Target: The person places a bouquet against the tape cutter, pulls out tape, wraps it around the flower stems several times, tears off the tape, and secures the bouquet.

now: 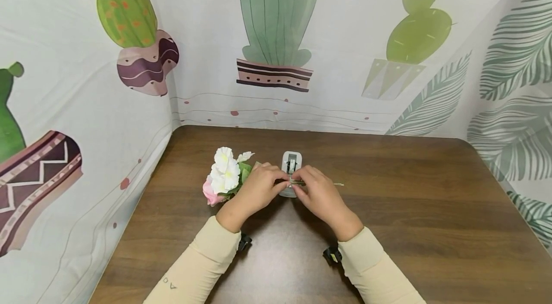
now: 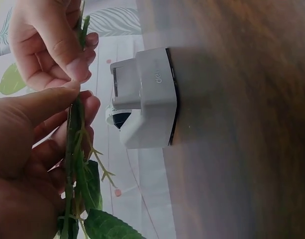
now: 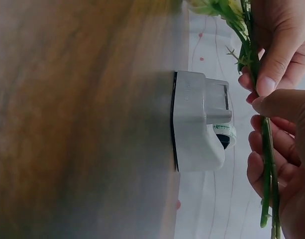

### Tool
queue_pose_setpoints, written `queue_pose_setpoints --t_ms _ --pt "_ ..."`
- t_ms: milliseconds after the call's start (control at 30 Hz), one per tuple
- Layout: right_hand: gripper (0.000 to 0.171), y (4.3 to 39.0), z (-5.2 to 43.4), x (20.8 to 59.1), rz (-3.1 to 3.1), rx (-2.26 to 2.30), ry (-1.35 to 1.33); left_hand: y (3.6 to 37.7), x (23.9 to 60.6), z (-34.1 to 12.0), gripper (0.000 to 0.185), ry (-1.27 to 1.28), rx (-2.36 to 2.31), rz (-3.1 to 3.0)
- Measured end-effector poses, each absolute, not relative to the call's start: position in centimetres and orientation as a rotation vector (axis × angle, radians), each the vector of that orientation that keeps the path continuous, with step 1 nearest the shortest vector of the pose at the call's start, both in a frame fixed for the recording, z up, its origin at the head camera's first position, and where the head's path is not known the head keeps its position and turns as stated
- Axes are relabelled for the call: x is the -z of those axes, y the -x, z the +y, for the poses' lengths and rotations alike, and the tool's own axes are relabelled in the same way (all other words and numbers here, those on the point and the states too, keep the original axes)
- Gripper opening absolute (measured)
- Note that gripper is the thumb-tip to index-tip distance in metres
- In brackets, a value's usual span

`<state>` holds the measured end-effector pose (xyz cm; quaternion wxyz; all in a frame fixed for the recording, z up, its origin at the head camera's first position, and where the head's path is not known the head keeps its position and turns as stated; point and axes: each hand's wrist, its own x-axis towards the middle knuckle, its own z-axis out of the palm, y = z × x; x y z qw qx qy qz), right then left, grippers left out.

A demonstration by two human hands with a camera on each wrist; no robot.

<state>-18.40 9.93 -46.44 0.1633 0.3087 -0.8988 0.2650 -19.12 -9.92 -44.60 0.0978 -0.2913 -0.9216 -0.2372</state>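
A bunch of artificial flowers (image 1: 225, 172), with white and pink blooms, lies sideways above the table at the left. My left hand (image 1: 258, 190) pinches its green stems (image 3: 266, 164) just below the leaves (image 2: 110, 226). Close beside it, the right hand (image 1: 321, 196) pinches the same stems between thumb and fingers, the fingertips of both hands meeting. The stem ends stick out past the right hand. Behind the hands stands a small grey-white tape dispenser (image 1: 292, 156) with a tape roll (image 3: 232, 135) in it. Whether tape lies between the fingertips cannot be seen.
The brown wooden table (image 1: 409, 208) runs back to a white cloth (image 1: 207, 54) printed with cacti and leaves. Black wrist straps (image 1: 332, 256) sit at the sleeve cuffs.
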Motion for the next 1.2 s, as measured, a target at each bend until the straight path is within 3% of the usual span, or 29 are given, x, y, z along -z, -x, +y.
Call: queue_pose_setpoints --t_ms 433,700,1200 --pt "0.022 18.23 9.86 45.90 -2.666 -0.848 -0.796 19.14 44.94 -9.83 0.011 0.820 0.686 -2.727" --pt "0.011 18.20 9.77 45.89 -2.743 -0.826 -0.769 19.21 45.04 -9.77 0.008 0.809 0.681 -2.715" --pt "0.012 18.27 9.87 46.08 -2.689 -0.758 -0.815 19.19 45.38 -9.70 0.010 0.775 0.732 -2.714"
